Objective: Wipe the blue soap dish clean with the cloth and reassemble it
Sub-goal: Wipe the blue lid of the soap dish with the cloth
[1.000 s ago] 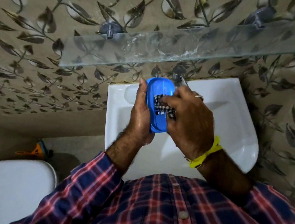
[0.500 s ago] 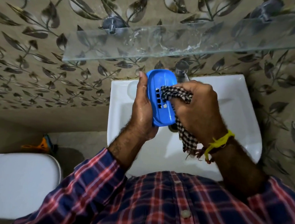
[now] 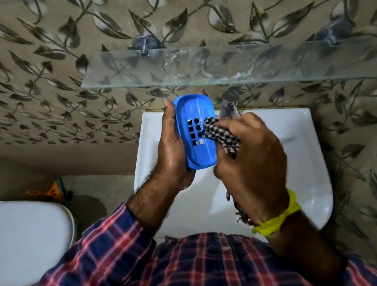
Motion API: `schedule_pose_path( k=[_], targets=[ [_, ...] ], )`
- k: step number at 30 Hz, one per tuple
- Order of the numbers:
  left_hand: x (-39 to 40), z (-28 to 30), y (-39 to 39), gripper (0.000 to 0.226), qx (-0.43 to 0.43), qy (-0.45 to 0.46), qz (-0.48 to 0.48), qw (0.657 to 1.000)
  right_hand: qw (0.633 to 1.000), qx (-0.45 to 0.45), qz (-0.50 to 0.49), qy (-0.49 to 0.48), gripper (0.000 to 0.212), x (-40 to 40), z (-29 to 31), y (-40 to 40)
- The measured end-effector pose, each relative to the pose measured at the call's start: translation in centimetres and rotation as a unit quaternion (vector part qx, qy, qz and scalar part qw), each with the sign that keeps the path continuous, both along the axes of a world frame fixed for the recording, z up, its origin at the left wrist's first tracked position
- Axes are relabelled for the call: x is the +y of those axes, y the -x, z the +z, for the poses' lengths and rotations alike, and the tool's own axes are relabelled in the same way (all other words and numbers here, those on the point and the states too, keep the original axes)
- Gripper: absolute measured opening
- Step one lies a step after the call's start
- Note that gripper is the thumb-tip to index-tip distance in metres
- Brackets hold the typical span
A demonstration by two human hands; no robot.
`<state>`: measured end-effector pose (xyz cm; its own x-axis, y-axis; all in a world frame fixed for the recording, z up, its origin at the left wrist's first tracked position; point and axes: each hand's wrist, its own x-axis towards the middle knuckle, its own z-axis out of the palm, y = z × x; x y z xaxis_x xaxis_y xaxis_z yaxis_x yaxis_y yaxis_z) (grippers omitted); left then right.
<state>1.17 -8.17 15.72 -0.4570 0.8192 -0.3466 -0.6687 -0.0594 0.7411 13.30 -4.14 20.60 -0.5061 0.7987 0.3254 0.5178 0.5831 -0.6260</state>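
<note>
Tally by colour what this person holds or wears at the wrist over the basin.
Blue: 1, soap dish, held by left hand
Black-and-white check: 1, cloth, gripped by right hand
Yellow: 1, wrist band
Total: 3

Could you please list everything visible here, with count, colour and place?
Soap dish piece: one, blue, slotted, held over the basin.
Cloth: one, black-and-white checked, against the dish's right edge.
Washbasin: one, white, below the hands.
Tap: one, chrome, at the basin's back.
Glass shelf: one, clear, on the wall above.
Toilet lid: one, white, lower left.
Orange object: one, on the floor, unclear.
Left hand: grip on the dish.
Right hand: grip on the cloth; yellow wristband.
</note>
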Motion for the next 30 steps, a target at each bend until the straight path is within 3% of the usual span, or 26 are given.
schedule_pose_path(
  k=[3,7,11,15,18,22,27,30],
  targets=[
    [0.1,-0.1,-0.8,0.072,0.026,0.005,-0.012,1.0,1.0,0.012,-0.008,-0.014,0.027,0.6,0.1,0.9],
    [0.0,-0.2,-1.1,0.072,0.027,-0.007,-0.017,0.999,0.995,-0.072,0.058,-0.047,0.031,-0.3,-0.5,1.3],
    [0.1,-0.5,-1.6,0.068,0.051,0.001,-0.012,0.999,0.997,-0.048,-0.001,-0.061,0.021,0.7,-0.4,2.2],
    [0.3,-0.7,-1.2,0.069,0.048,-0.005,-0.016,0.999,0.99,-0.086,0.038,-0.1,0.026,0.1,-0.8,1.6],
    [0.4,-0.9,-1.6,0.068,0.071,0.015,-0.009,0.997,0.994,-0.075,-0.014,-0.077,0.022,1.3,-0.8,2.4],
    [0.2,-1.0,-0.7,0.068,0.078,0.005,-0.022,0.997,0.987,-0.095,0.075,-0.101,0.025,1.1,-1.3,2.5],
    [0.6,-0.7,-0.7,0.076,0.113,0.038,-0.014,0.993,0.992,-0.107,-0.018,-0.07,0.023,2.6,-1.5,2.8],
    [0.5,-0.4,0.1,0.075,0.083,0.036,-0.017,0.996,0.99,-0.112,0.04,-0.07,0.027,2.6,-1.5,2.6]
  ],
)
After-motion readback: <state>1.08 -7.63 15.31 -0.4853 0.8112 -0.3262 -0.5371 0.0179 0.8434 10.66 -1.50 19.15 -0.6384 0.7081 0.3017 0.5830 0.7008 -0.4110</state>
